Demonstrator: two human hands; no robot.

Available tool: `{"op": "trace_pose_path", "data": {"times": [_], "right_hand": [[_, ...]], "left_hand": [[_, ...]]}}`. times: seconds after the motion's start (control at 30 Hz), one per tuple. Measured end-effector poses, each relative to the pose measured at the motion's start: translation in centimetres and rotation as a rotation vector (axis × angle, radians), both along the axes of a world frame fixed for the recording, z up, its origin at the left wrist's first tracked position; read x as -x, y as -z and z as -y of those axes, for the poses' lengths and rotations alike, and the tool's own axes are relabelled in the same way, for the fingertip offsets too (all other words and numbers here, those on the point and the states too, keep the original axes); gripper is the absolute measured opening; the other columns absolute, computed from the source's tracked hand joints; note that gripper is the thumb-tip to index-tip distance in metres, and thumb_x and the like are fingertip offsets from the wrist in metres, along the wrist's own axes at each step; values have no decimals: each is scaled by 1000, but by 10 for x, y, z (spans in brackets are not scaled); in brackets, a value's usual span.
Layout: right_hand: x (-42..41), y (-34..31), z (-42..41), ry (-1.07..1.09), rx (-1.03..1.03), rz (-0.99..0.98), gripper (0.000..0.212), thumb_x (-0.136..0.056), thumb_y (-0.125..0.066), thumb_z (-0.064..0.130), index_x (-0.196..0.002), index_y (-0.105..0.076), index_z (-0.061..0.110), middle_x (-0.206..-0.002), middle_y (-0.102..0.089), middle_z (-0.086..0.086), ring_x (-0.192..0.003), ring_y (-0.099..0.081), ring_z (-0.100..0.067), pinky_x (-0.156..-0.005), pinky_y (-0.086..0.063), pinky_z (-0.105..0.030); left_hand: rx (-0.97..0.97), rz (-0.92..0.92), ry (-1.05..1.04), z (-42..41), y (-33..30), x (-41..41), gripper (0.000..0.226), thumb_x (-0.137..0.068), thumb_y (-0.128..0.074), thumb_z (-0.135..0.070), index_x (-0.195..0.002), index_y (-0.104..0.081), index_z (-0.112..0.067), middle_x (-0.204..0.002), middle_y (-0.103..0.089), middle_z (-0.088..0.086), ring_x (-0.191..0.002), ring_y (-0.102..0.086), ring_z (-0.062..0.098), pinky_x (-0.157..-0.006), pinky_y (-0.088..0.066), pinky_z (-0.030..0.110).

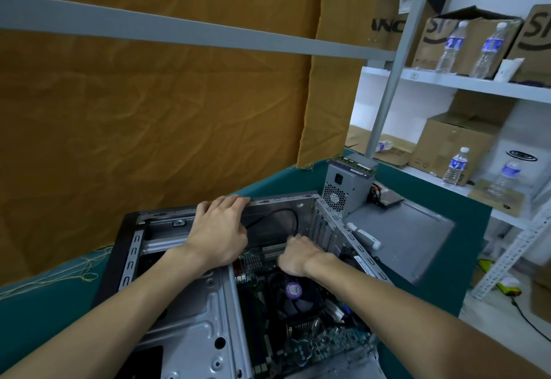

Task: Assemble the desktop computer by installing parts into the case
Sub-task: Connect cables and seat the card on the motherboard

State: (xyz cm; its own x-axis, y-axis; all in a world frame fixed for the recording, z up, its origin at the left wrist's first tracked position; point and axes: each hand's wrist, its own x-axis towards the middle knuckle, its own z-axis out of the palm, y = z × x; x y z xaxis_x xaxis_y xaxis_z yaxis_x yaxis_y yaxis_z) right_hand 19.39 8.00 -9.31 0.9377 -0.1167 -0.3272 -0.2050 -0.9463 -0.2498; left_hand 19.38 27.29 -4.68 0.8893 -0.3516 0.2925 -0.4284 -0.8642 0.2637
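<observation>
The left hand (219, 231) is lying flat on the far rim of the case (185, 313), fingers straight, steadying it. Just to its right, the right hand (298, 255) is reaching down by the card (272, 252), which runs left-right; whether it is gripping anything, I cannot tell.

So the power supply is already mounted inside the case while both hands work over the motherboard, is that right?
Not quite. The head view shows the power supply standing outside the case, on the green table. Both hands, left hand and right hand, are at the case.
</observation>
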Motion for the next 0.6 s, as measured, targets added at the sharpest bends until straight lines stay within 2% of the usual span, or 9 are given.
{"op": "trace_pose_path", "data": {"times": [0.07, 0.23, 0.37, 0.4, 0.5, 0.6], "right_hand": [[1, 0, 0, -7, 21, 29, 55, -96, -48, 27, -144, -49, 1, -154, -42, -20, -141, -42, -36, -113, -41, -39], [-2, 2, 2, -15, 5, -11, 65, -99, -47, 35, -153, -35, 0, -162, -29, -18, -145, -36, -36, -116, -35, -40], [-4, -3, 1, -9, 47, -21, 49, -93, -56, 31, -134, -57, 4, -143, -55, -17, -126, -57, -36, -102, -49, -36], [-5, -3, 0, -3, 50, -25, 50, -93, -57, 30, -137, -55, 5, -143, -54, -17, -127, -57, -35, -103, -49, -36], [-5, -8, 0, 7, 45, -67, 66, -95, -58, 22, -154, -33, 5, -152, -45, -17, -137, -48, -36, -110, -45, -38], [-4, -14, -2, -41, 97, -58, 41, -93, -55, 16, -132, -58, 3, -140, -56, -18, -121, -61, -35, -94, -51, -32]], "left_hand": [[-1, 0, -2, -1, 0, -1, 59, -94, -47, -20, -152, -38, -25, -157, -40, -5, -147, -29, 17, -115, -17, 39], [-22, 2, -2, 1, -1, -1, 59, -95, -47, -21, -152, -36, -25, -157, -39, -5, -148, -29, 17, -115, -18, 39], [-47, -2, 9, 0, -1, -2, 60, -96, -46, -22, -155, -33, -25, -160, -36, -5, -148, -27, 17, -115, -17, 39], [-51, -2, 9, -1, -1, -2, 60, -97, -46, -22, -155, -32, -25, -160, -35, -5, -149, -27, 17, -116, -17, 39], [-54, -9, 17, -1, -2, -1, 59, -98, -44, -22, -156, -32, -24, -161, -34, -5, -149, -26, 16, -117, -17, 39], [-42, -4, 23, -2, -4, -1, 59, -98, -45, -22, -156, -32, -24, -160, -34, -5, -149, -26, 16, -117, -17, 39]]}}
